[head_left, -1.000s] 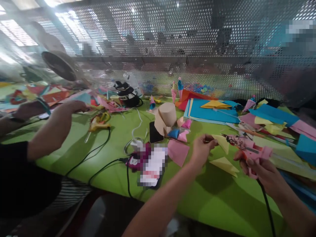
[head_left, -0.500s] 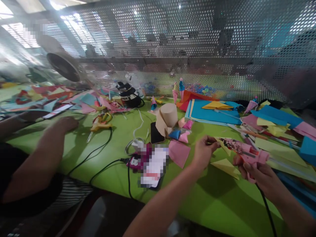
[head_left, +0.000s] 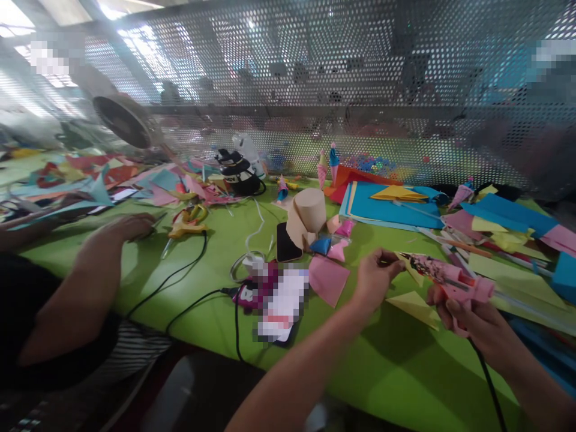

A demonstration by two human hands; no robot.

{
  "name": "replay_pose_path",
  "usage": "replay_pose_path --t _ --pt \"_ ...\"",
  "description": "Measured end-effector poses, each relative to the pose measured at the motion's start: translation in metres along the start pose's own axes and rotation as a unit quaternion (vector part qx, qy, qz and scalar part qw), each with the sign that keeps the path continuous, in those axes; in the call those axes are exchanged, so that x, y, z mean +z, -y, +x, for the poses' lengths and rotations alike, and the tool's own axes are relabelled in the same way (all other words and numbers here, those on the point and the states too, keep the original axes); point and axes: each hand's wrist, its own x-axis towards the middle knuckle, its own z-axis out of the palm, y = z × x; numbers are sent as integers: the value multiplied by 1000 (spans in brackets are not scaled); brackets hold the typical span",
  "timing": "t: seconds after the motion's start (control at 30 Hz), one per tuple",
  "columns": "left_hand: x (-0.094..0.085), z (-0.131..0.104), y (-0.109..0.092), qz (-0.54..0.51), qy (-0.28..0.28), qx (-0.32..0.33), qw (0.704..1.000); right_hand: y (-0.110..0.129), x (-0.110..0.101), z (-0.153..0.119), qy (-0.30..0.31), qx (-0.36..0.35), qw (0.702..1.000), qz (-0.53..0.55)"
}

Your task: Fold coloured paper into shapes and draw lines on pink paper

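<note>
My right hand (head_left: 468, 312) is wrapped round the handle of a pink hot glue gun (head_left: 454, 281), its nozzle pointing left. A clear glue stick sticks out of its back end, and a black cord hangs below. My left hand (head_left: 378, 273) pinches the edge of a yellow piece of paper (head_left: 414, 273) right at the nozzle tip. Whether the tip touches the paper I cannot tell. Just below, a folded yellow paper triangle (head_left: 414, 307) lies on the green table (head_left: 360, 372). Left of my hand is a pink paper square (head_left: 328, 279).
Two phones, one lit (head_left: 283, 306) and one dark (head_left: 288, 242), lie beside a purple power strip (head_left: 252, 294) with cords. A beige paper roll (head_left: 310, 210) stands behind. Coloured paper (head_left: 391, 207) covers the back right. At left, a co-worker's arm (head_left: 90, 264) reaches near a yellow glue gun (head_left: 186, 228).
My hands and the pink glue gun hold nearly the same pose; the view has shifted slightly. At left, the co-worker has lifted a light blue paper and their nearer hand has moved.
</note>
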Motion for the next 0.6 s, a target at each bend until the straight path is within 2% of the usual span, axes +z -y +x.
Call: replay_pose_path --t 0.1,0.6 --pt "0 0 0 -1 0 -3 1000 1 0 1 31 1 999 4" --pt "1 0 -5 20 -7 -7 1000 14 3 3 37 -16 999 -22"
